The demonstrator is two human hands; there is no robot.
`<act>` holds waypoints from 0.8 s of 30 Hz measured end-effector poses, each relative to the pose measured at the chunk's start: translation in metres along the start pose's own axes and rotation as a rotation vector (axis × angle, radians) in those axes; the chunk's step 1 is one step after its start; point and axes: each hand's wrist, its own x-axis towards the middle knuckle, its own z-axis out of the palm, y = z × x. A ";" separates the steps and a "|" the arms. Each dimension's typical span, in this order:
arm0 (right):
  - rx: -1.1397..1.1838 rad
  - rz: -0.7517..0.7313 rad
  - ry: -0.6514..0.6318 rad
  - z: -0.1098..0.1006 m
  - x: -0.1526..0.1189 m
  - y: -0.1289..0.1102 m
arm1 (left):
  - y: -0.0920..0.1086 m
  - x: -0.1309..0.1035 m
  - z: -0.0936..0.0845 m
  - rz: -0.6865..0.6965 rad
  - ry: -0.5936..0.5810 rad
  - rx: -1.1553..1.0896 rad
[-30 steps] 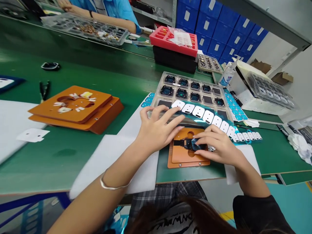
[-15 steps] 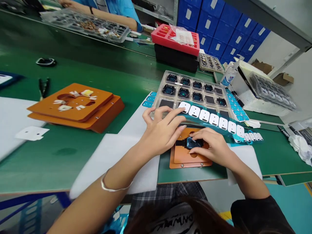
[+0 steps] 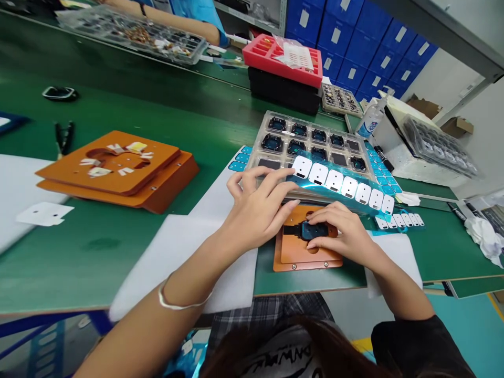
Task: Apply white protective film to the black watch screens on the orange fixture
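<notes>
My left hand (image 3: 258,210) is closed at the near left end of a blue film strip (image 3: 342,184) that carries several white stickers, its fingertips at the end sticker. The strip lies slanted over the front of a clear tray (image 3: 255,142) of dark watch-shaped parts. Just in front, an orange fixture (image 3: 293,252) holds a dark blue part (image 3: 314,230) with a black strap-like piece to its left. My right hand (image 3: 346,233) grips the blue part between thumb and fingers at its upper and lower edges.
A larger two-layer orange fixture (image 3: 118,163) stands on the green table (image 3: 118,247) at the left, near pliers (image 3: 63,139). White foam sheets (image 3: 157,273) lie in front. A red tray (image 3: 283,60) sits on a black box behind. Another person's arm (image 3: 177,23) is at the back.
The sticker strip has shifted and tilted slightly, its left end now higher. My left hand has moved slightly up and left. My right hand stays at the blue part.
</notes>
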 end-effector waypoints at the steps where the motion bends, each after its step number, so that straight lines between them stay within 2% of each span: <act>1: 0.000 0.005 -0.006 -0.001 0.000 0.000 | -0.001 0.000 0.000 0.002 -0.002 0.002; 9: 0.027 -0.101 0.020 -0.019 0.004 -0.002 | -0.006 0.000 0.007 0.108 -0.024 0.040; 11: 0.002 -0.131 -0.082 -0.022 0.011 -0.004 | -0.006 -0.001 0.010 0.100 -0.017 0.060; 14: -0.068 -0.218 -0.377 -0.018 0.023 -0.007 | -0.010 -0.001 0.011 0.079 0.005 0.029; 16: -0.121 -0.245 -0.486 -0.014 0.029 -0.010 | -0.014 0.000 0.010 0.066 0.030 -0.001; 24: -0.226 -0.343 -0.498 0.001 0.041 -0.011 | -0.032 0.002 0.006 0.109 0.067 0.015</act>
